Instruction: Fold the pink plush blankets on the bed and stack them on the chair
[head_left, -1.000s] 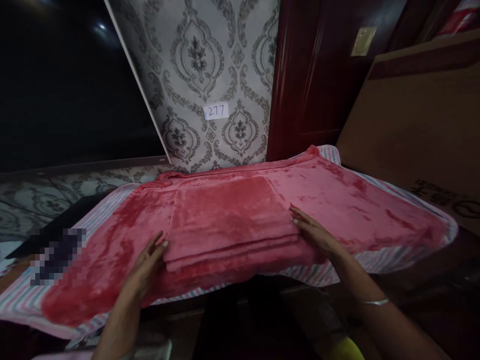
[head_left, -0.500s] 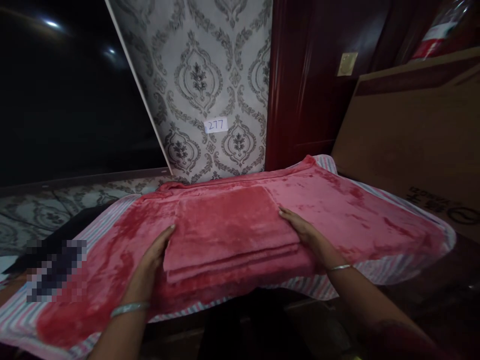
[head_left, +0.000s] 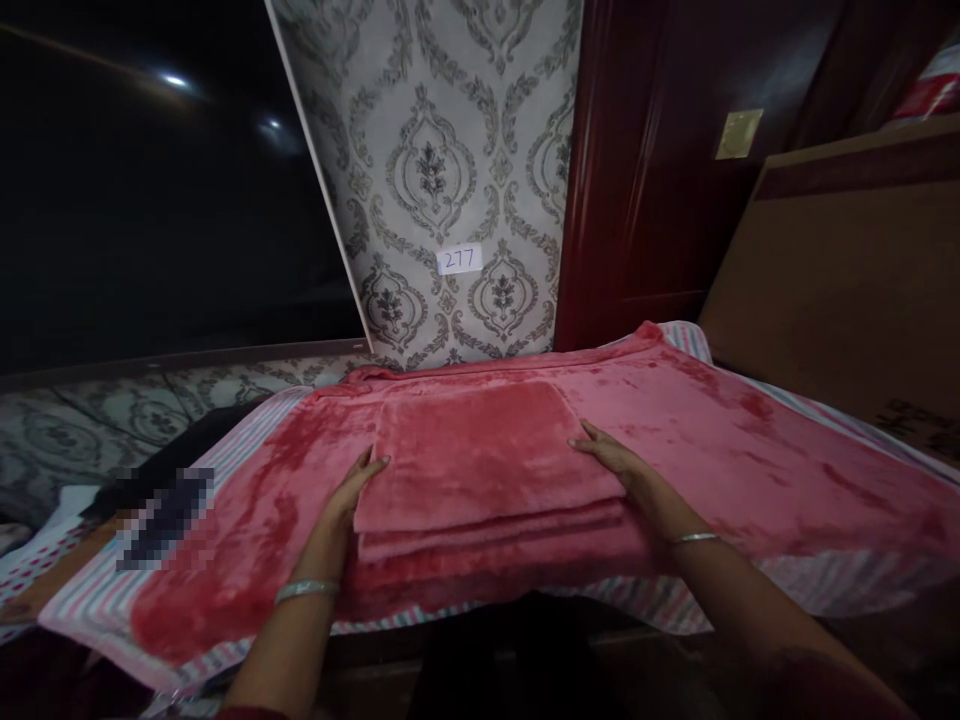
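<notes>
Folded pink plush blanket (head_left: 487,460) in a squared stack of at least 3 layers, near the middle of the scene, on top of a wider spread of red-pink fleece (head_left: 757,450), with a striped pink, blue and white cloth (head_left: 840,585) showing along the near and right edges; whatever bears them hidden underneath. Left hand (head_left: 341,510) open and flat, fingers together, against the stack's left side; right hand (head_left: 628,465) equally open against its right side, neither closed in a grip. A silver bangle (head_left: 306,591) on the left wrist, another (head_left: 694,537) on the right. Handling likely soft, limp and fairly light, with a slippery nap that could let the layers slide apart; safest hold probably from both sides, palms under the folded edges, taking all layers together. Only legible writing: 277 on a small white label (head_left: 459,259), on grey damask wallpaper (head_left: 431,170) at the far side. Dark print on a brown cardboard box (head_left: 855,290) at far right, too dim to read. No brand in view.
</notes>
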